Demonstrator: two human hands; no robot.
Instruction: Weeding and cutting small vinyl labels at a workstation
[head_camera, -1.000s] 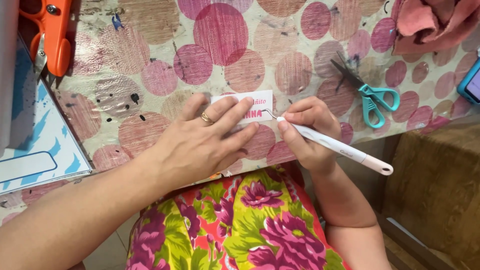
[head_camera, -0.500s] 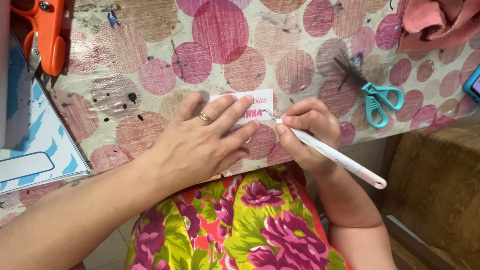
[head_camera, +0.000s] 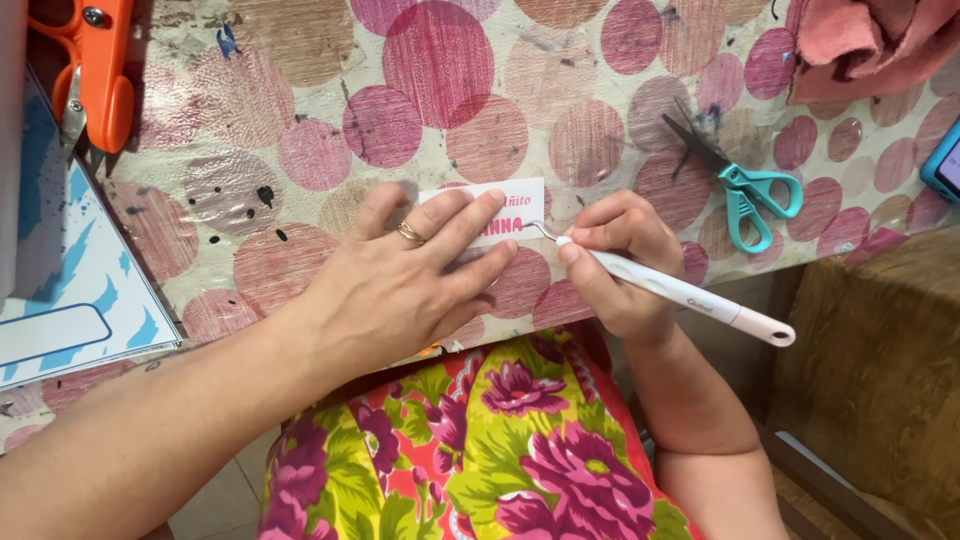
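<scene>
A table covered in a pink-dotted cloth (head_camera: 440, 110) is being used as the work surface, and near its front edge a small white label with pink lettering (head_camera: 500, 205) is being pressed flat under the spread fingers of the left hand (head_camera: 400, 290). A white-handled hook tool (head_camera: 680, 292) is being gripped in the closed right hand (head_camera: 620, 260), its metal tip being worked at the lettering. The picking is probably being done partway through, though what has been lifted is too small to tell.

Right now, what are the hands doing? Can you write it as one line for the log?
left hand: flat, pressing white label | right hand: holding white hook tool, tip at label's pink letters | teal scissors: idle on dotted table cover
</scene>
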